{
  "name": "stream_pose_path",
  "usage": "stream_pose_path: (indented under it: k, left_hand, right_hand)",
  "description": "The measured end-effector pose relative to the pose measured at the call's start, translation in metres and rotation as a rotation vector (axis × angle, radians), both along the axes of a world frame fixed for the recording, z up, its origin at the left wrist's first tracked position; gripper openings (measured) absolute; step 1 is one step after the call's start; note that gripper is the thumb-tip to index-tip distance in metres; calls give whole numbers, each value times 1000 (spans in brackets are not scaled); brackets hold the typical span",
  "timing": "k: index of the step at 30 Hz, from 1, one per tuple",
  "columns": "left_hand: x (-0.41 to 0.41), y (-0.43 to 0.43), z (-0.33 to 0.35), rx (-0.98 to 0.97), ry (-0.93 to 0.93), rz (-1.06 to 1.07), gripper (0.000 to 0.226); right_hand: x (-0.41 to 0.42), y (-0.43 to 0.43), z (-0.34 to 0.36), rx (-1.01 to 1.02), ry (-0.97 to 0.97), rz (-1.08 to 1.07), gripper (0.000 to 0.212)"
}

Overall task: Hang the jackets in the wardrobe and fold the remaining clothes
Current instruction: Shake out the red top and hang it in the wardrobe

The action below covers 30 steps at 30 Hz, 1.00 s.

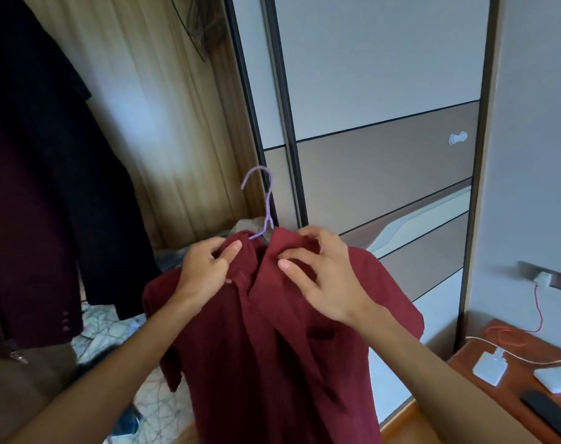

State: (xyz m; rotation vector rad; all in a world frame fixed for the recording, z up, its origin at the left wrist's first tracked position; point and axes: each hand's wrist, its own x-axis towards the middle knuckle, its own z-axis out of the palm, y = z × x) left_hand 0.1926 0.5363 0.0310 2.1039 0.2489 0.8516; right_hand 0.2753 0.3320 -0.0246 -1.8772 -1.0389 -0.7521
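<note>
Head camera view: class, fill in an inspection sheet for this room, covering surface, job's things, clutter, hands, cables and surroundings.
Surface: wooden table at lower right, carrying two white chargers and a black bar.
Job's things: red shirt on a purple hanger, held up; dark jackets hang at left.
Clutter: patterned cloth heaped below the jackets.
Hands: left hand and right hand each pinch the shirt's collar.
Cables: red cable runs from the wall socket to the table; white cable lies on the table.
Surroundings: sliding wardrobe doors ahead; curtain at left.
</note>
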Motion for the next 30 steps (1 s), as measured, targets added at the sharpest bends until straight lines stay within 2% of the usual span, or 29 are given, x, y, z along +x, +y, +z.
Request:
stream_pose_path:
  k: [3, 5, 7, 10, 13, 17, 21, 25, 30]
  left_hand:
    - [-6, 19, 13, -116, -107, -4, 21]
    - [-9, 31, 22, -162, -143, -11, 21]
    - [-9, 42, 30, -170, -171, -22, 19]
    - [-4, 51, 39, -105, -195, -47, 15]
    - [8, 57, 46, 57, -169, -40, 13]
    - [20, 70, 63, 132, -173, 43, 16]
    - [28, 83, 91, 190, -197, 78, 15]
    - [43, 99, 130, 173, -229, 121, 16]
    - [65, 134, 165, 217, -305, 286, 25]
  right_hand:
    - [23, -21, 18, 43, 48, -51, 37]
    - [43, -34, 29, -54, 51, -142, 40]
    - [54, -44, 42, -139, 112, -127, 34]
    - [56, -44, 60, -154, 222, 9, 34]
    - [47, -26, 79, -104, 313, 142, 26]
    - [45, -1, 113, -67, 390, 215, 34]
    - [48, 24, 150, -107, 393, 267, 34]
    - [61, 52, 181, 31, 368, 164, 36]
    - [83, 96, 220, 264, 335, 78, 40]
